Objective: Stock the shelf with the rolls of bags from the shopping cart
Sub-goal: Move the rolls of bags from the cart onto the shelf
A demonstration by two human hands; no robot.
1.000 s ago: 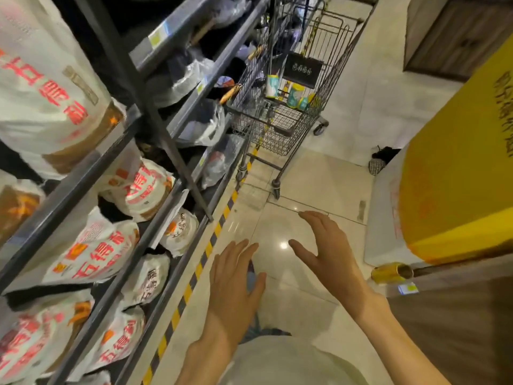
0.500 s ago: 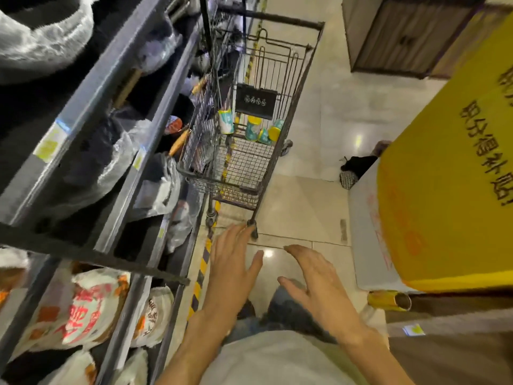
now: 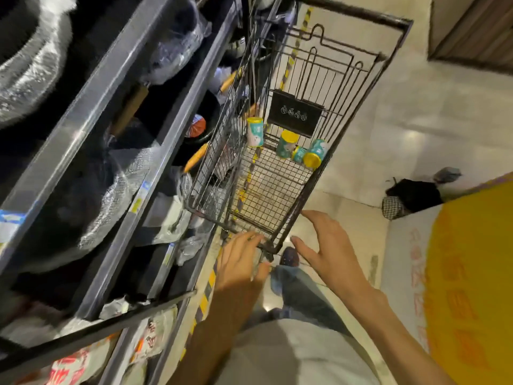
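both hands, left hand (image 3: 241, 261) and right hand (image 3: 330, 245), spread; four rolls (image 3: 287, 144) in cart (image 3: 280, 207).

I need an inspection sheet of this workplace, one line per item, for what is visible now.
Surface: pale tiled floor, striped tape along the shelf foot.
Job's things: four rolls of bags at the far end of the shopping cart.
Clutter: dark bundle on the floor.
Grippers: left hand and right hand open, empty, at the cart's near rim.
Cables: nothing seen.
Surroundings: shelf with wrapped goods, yellow display.
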